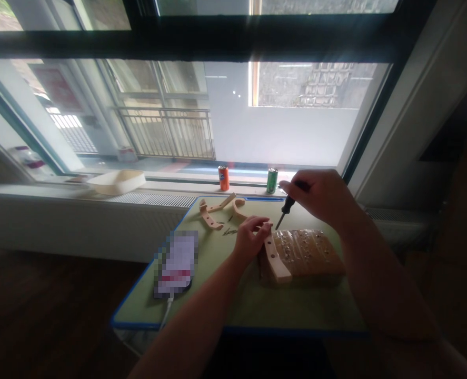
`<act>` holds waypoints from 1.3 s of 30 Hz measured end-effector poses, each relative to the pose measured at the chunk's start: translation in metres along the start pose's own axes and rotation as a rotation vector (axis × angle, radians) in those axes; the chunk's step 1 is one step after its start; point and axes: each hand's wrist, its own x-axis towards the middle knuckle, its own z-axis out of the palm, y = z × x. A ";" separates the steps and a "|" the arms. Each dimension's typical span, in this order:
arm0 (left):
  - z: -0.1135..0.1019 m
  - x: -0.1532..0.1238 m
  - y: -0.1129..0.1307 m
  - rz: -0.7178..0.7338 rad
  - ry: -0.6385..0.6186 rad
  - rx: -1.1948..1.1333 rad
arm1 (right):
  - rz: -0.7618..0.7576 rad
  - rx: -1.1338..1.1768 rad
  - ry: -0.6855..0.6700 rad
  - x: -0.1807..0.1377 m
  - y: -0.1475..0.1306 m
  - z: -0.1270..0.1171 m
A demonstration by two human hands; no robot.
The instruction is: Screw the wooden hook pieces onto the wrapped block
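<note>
My right hand (320, 197) is closed around the dark handle of a screwdriver (287, 204), whose shaft slants down to the left. Its tip is close to the far end of a pale curved wooden piece (275, 260) with dark holes. My left hand (252, 237) grips that far end between thumb and fingers. The piece rests against the left side of a brown block wrapped in clear tape (308, 250), with small holes or bits on top. Whether the tip touches anything is too small to tell.
More curved wooden pieces (209, 217) and several screws (229, 231) lie on the blue-edged table (209, 295). A phone (178, 263) with a white cable is at the left. An orange can (224, 179), a green can (271, 180) and a cream tray (118, 181) stand on the windowsill.
</note>
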 end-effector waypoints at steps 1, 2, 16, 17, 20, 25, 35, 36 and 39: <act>0.000 0.000 0.000 -0.003 -0.001 0.001 | 0.004 0.007 -0.002 0.000 0.000 0.000; 0.000 0.000 0.001 -0.008 -0.004 0.002 | 0.012 0.015 -0.007 0.000 0.001 -0.001; -0.004 0.009 -0.034 -0.009 0.106 0.461 | -0.034 0.146 0.083 0.010 0.027 0.023; -0.007 0.009 -0.032 0.018 0.064 0.588 | -0.044 0.120 0.045 0.011 0.028 0.025; -0.014 0.008 -0.022 -0.023 -0.037 0.946 | -0.029 0.090 -0.109 0.011 0.029 0.032; -0.021 0.005 -0.018 -0.287 -0.086 1.192 | -0.033 0.060 -0.332 0.008 0.027 0.045; -0.020 0.007 -0.029 -0.295 -0.110 1.118 | -0.078 0.117 -0.718 0.002 0.026 0.054; -0.021 0.007 -0.030 -0.292 -0.106 1.112 | -0.087 0.127 -0.764 0.001 0.027 0.057; -0.022 0.007 -0.033 -0.294 -0.103 1.103 | -0.089 0.097 -0.804 0.000 0.027 0.068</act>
